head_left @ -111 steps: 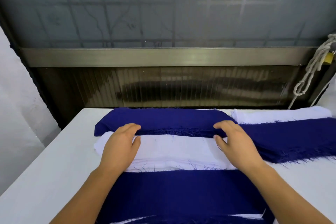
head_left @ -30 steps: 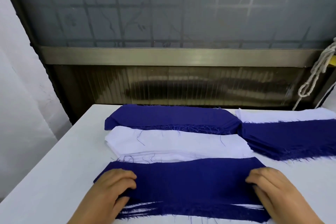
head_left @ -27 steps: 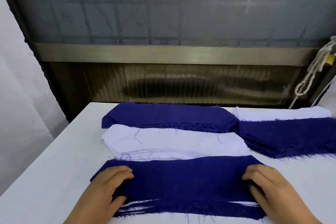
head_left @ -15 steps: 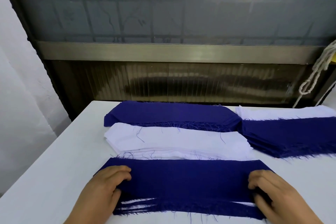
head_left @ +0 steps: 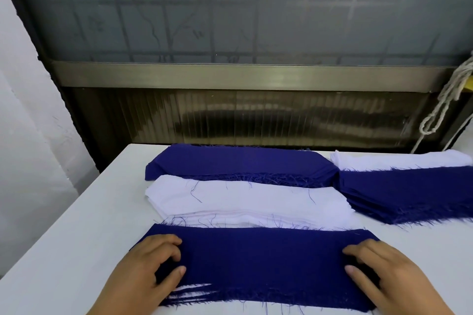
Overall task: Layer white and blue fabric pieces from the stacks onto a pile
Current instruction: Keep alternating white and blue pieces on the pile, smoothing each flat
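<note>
A: What are the hands doing?

B: The left hand (head_left: 151, 268) and the right hand (head_left: 391, 271) each sit on one end of the top blue piece (head_left: 261, 258), fingers bent down onto the cloth and thumbs lying along it. I judge they are pressing and squaring it rather than lifting it, though I cannot tell whether either thumb pinches the edge.

A: Why there?

B: Holding both ends keeps the strip flat and lined up over the pile (head_left: 194, 295) at the near edge of the bench (head_left: 64, 250); white layers peek out beneath its frayed hem.

A: And the supply?

B: Just behind lies the white stack (head_left: 245, 199), then the blue stack (head_left: 240, 161) toward the far edge, close enough to reach. More blue and white cloth (head_left: 409, 192) rests at the right edge.
</note>
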Demonstrator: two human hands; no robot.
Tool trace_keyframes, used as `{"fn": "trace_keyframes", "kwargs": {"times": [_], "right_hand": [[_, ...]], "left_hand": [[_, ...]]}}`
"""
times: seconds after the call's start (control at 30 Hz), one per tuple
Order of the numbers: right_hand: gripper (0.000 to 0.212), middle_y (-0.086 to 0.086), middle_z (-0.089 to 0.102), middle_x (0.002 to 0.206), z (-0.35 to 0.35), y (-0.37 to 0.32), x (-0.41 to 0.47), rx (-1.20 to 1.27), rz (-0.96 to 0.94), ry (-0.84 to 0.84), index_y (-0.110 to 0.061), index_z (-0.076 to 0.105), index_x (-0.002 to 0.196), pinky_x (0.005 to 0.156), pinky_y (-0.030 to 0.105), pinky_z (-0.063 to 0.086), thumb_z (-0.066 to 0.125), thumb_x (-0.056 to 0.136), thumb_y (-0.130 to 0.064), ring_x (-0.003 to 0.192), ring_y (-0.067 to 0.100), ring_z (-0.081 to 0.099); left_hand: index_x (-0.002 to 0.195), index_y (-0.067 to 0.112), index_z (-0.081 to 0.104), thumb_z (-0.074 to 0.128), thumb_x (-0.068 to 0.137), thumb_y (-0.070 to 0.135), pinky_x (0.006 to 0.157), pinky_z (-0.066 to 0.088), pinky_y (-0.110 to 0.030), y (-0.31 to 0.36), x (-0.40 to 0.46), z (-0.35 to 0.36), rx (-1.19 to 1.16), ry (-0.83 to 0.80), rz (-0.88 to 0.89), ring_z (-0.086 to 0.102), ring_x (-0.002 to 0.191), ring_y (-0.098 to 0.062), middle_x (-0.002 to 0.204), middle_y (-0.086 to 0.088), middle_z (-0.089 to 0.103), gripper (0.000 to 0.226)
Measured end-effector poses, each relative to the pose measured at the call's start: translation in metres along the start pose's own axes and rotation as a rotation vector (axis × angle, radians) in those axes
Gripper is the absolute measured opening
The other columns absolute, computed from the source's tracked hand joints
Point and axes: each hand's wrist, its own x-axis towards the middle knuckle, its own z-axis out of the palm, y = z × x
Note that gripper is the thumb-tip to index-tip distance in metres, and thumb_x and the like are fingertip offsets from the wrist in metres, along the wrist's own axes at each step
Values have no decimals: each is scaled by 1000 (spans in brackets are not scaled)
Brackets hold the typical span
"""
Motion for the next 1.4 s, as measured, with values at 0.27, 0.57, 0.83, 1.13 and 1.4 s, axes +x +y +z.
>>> {"fn": "trace_keyframes", "kwargs": {"times": [0.27, 0.57, 0.83, 1.13, 1.4], "right_hand": [[35, -17, 58, 69, 5, 4, 8, -137, 89, -59, -28, 68, 72, 51, 20, 49, 93, 50, -15, 57, 5, 57], [16, -22, 58, 92, 7, -2, 55, -8, 112, -109, -33, 64, 95, 66, 17, 44, 73, 82, -29, 78, 0, 55], [39, -27, 46, 131, 47, 2, 85, 73, 43, -237, -34, 52, 129, 104, 8, 20, 55, 91, -42, 126, -2, 40], [22, -13, 68, 116, 52, -1, 76, 17, 24, -77, -22, 74, 110, 97, 22, 42, 68, 89, -18, 110, 8, 62], [28, -23, 60, 88, 50, -7, 74, 126, 93, 24, -25, 65, 82, 70, 11, 43, 81, 72, -4, 80, -1, 56]], "left_hand": [[75, 36, 63, 59, 72, 50, 81, 35, -1, -13, 2, -1, 18, -32, 23, 51, 98, 14, 107, 25, 62, 15], [86, 32, 66, 71, 80, 28, 70, 40, -6, 6, 60, 9, 128, 88, -56, 53, 83, 6, 89, 25, 62, 9], [141, 21, 50, 58, 93, 38, 111, 20, -17, -10, 92, 44, 154, -100, -45, 38, 136, -8, 147, 10, 44, 51], [119, 17, 70, 63, 89, 17, 100, 43, -29, -9, 85, 40, 186, 14, 8, 60, 117, -15, 128, 4, 64, 31], [85, 19, 74, 82, 68, 2, 57, 49, -23, -5, 83, 35, 178, 77, 68, 59, 74, -12, 84, 11, 63, 25]]}}
